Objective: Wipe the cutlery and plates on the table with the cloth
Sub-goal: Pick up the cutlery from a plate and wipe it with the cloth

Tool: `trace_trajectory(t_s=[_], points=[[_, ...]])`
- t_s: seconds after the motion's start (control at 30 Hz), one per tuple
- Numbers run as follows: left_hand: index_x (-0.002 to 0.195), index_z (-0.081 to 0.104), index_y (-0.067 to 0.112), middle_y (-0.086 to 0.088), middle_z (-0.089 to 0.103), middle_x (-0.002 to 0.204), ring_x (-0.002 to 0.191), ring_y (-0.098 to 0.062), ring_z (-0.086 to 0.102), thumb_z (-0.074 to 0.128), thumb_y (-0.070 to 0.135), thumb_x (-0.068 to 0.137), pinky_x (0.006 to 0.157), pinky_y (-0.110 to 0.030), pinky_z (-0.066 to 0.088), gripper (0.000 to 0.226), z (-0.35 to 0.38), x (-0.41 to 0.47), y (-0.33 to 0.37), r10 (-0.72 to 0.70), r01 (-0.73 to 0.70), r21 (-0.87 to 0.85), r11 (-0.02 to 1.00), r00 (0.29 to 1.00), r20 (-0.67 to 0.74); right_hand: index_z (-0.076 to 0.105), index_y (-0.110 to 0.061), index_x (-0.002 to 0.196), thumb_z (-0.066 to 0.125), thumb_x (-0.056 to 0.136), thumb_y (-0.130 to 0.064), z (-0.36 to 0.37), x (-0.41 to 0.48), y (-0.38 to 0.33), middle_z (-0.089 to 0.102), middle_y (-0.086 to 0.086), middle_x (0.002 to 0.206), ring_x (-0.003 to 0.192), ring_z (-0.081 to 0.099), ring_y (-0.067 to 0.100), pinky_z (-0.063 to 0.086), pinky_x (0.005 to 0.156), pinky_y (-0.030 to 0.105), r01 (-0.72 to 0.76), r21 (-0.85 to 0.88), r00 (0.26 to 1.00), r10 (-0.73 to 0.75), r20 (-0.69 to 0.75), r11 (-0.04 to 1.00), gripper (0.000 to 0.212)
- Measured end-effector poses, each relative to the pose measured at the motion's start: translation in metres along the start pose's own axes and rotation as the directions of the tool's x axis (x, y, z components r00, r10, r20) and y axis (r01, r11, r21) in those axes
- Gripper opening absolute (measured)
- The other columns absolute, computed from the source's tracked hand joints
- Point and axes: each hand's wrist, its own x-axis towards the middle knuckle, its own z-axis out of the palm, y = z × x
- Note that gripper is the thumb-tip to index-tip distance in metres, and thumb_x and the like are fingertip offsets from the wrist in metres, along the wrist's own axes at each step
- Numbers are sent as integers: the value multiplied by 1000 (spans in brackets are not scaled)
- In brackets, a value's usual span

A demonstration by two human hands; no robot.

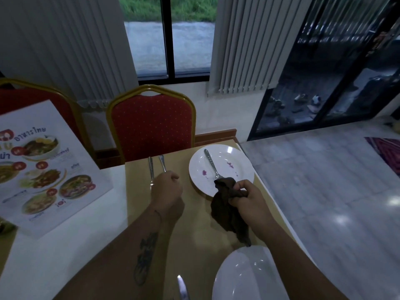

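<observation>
A white plate [233, 167] with purple stains lies at the table's far right, and a fork [211, 164] rests on it, tines toward me. My right hand [249, 198] grips a dark brown cloth [227, 208], whose top end covers the fork's tines at the plate's near rim. My left hand [166, 187] is curled round the lower end of one piece of cutlery [162, 163]; a second piece of cutlery [150, 167] lies just left of it. Another white plate [244, 276] sits near me, with a cutlery handle [181, 286] beside it.
A laminated food menu [43, 169] lies on the white table part at left. Two red chairs with gold frames [151, 124] stand behind the table. The table's right edge borders a marble floor [324, 191]. Window and blinds lie beyond.
</observation>
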Motion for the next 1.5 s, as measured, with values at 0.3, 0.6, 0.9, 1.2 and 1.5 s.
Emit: trace_trajectory(t_s=[0.3,0.6,0.9,1.2,1.5], points=[[131,62,23,-2,60,132,119,-21,55,60,10,89,97,-31,48,44,54,37,76,375,-497,266,826,837,399,59,-5,99,56,91,5,-37,17,19,67,11,95,85,67,21,53,59,21,-20,44,999,21,-41,999,13],[122,68,25,-7,58,124,101,-22,61,67,15,86,90,-32,51,37,80,52,90,430,-617,484,620,784,447,58,-11,87,54,88,6,-76,30,48,65,11,84,81,64,26,48,67,36,-109,149,987,125,-100,983,18],[115,70,27,-2,56,113,106,-20,51,63,27,90,93,-34,44,26,81,58,88,517,-674,592,441,730,447,59,-15,85,54,89,5,-80,35,52,67,11,89,85,64,27,51,70,39,-142,176,981,162,-104,974,21],[91,77,22,7,70,86,84,-13,64,70,17,86,76,-29,49,10,38,20,111,367,-388,32,921,893,260,59,-11,106,50,96,3,-53,25,20,68,14,99,93,66,32,51,92,54,-86,512,971,188,-150,855,19],[88,75,9,0,70,80,70,-6,67,69,4,87,59,-15,52,8,-34,-85,91,304,-183,-312,932,864,402,53,-14,77,52,82,14,12,-11,-33,65,11,90,88,64,28,57,68,35,161,370,927,-12,-374,915,28]])
